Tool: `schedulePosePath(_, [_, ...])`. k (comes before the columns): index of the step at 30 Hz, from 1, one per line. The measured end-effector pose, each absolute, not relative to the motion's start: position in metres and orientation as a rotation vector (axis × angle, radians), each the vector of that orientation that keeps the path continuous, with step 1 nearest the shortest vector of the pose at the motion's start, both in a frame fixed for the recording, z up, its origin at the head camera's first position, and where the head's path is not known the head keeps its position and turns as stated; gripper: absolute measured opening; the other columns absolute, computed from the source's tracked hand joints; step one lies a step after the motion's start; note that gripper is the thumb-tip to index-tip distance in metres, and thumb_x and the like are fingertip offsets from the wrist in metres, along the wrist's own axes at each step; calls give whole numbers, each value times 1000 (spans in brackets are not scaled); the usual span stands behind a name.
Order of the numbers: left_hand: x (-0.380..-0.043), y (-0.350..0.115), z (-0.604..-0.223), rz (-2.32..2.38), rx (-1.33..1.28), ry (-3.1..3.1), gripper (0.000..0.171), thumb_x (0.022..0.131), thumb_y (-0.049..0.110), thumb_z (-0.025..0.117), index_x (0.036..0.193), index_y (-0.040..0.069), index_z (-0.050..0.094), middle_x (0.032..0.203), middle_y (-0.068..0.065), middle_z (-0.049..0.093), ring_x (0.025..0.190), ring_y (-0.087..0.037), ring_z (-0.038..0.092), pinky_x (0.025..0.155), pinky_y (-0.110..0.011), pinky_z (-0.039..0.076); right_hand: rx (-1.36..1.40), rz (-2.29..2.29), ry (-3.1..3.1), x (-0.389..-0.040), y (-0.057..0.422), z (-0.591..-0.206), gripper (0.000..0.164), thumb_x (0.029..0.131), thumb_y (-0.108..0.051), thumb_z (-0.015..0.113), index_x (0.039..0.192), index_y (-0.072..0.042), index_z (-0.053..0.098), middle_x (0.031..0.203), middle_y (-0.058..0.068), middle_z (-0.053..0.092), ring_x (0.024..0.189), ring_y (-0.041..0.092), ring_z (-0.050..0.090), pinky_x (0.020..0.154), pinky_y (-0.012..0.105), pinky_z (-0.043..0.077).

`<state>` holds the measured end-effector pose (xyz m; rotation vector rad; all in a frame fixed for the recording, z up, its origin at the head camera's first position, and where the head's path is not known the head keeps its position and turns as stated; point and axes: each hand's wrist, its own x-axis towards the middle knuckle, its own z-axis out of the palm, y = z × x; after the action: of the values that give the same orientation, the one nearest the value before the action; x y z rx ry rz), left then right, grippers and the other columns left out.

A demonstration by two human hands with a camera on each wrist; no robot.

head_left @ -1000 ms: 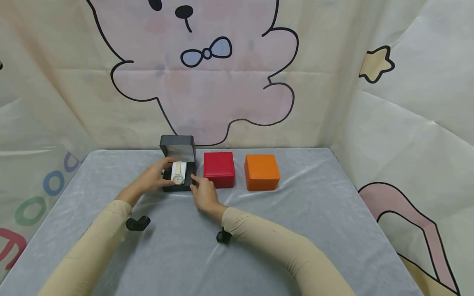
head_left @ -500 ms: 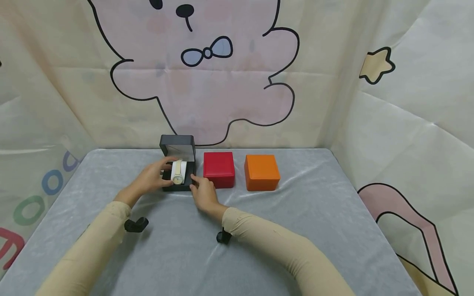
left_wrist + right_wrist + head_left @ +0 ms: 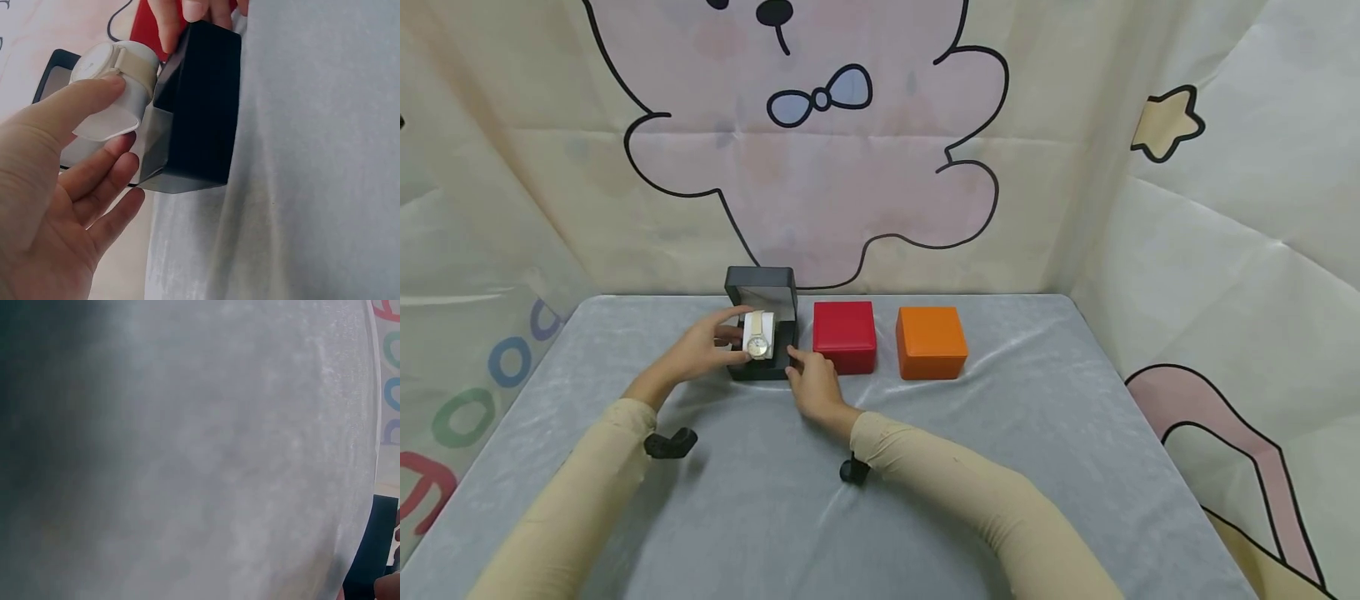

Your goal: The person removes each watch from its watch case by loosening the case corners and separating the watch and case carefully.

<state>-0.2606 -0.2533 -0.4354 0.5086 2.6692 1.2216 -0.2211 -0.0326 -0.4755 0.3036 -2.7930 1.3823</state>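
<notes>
My left hand [image 3: 700,348] pinches a wristwatch [image 3: 94,61] strapped round a white cushion, thumb on the strap and fingertips under the cushion. The cushion [image 3: 122,115] is raised out of the base of a black watch box [image 3: 781,343], whose lid [image 3: 763,283] stands up at the back. At the box's front right corner, my right hand [image 3: 818,390] holds the base with thumb and fingers. In the right wrist view only a dark piece of the box [image 3: 369,550] shows, beside fingers at the edge.
A closed red box [image 3: 844,337] stands just right of the black one. Further right is a closed orange box [image 3: 931,343]. All rest near the back of a table with a grey cloth [image 3: 760,517], before a printed curtain [image 3: 1045,200].
The left hand has lifted the watch and its cushion up out of the box base. The right hand stays at the box corner. The head view has tilted slightly.
</notes>
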Motion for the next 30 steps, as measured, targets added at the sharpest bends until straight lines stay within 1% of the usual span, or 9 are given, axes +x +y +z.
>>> schedulePosePath(3, [-261,-254,-430,1207,477,2691,81,91,13,75,158,7,30,132,-34,61,116,-43,64,101,-60,50,304,1385,-2790,-223,-31,-473,40,98,-10,65,138,-11,63,129,7,71,75,6,59,68,19,48])
schedulePosePath(6, [-258,-257,-427,1210,453,2707,82,92,18,75,159,6,30,132,-33,61,114,-41,64,98,-57,53,331,1449,-2803,-222,-30,-471,42,99,-11,62,141,-10,60,132,9,69,99,10,70,82,24,56])
schedulePosePath(8, [-255,-258,-425,1220,454,2712,83,92,19,76,159,5,30,131,-34,62,113,-40,65,97,-56,54,352,1517,-2824,-221,-29,-470,44,100,-12,61,144,-9,57,136,10,66,116,15,68,95,30,56])
schedulePosePath(10, [-252,-259,-424,1234,468,2709,83,91,21,76,158,3,30,128,-33,64,111,-39,66,96,-55,55,375,1578,-2841,-219,-27,-468,46,100,-14,60,146,-8,54,141,11,63,126,19,64,104,35,53])
schedulePosePath(14, [-243,-258,-423,1262,500,2696,84,91,22,76,157,-1,30,125,-33,66,112,-41,67,94,-54,56,401,1655,-2879,-215,-22,-465,51,100,-19,62,149,-10,51,147,11,58,132,23,60,110,40,48])
schedulePosePath(19, [-233,-255,-424,1323,471,2673,83,92,18,76,158,2,29,124,-33,66,114,-42,67,94,-54,56,433,1805,-2890,-211,-14,-465,54,101,-22,60,152,-10,46,154,12,50,137,27,55,111,40,47])
schedulePosePath(25, [-229,-254,-426,1390,455,2637,82,91,18,76,158,4,30,125,-34,65,116,-43,66,94,-52,57,495,1888,-2850,-212,-5,-465,53,100,-18,61,150,-5,48,152,17,52,133,31,59,108,39,50])
schedulePosePath(27, [-228,-254,-426,1409,454,2634,81,92,17,76,158,4,30,125,-34,65,116,-43,66,93,-49,57,517,1911,-2833,-212,-3,-463,52,101,-17,60,149,-3,49,149,18,54,132,31,60,107,39,51])
schedulePosePath(30, [-225,-255,-427,1438,439,2647,80,91,17,76,158,6,33,123,-32,67,112,-35,68,90,-36,58,536,1959,-2799,-211,1,-459,49,101,-16,60,147,-1,50,146,19,57,131,32,61,105,41,53])
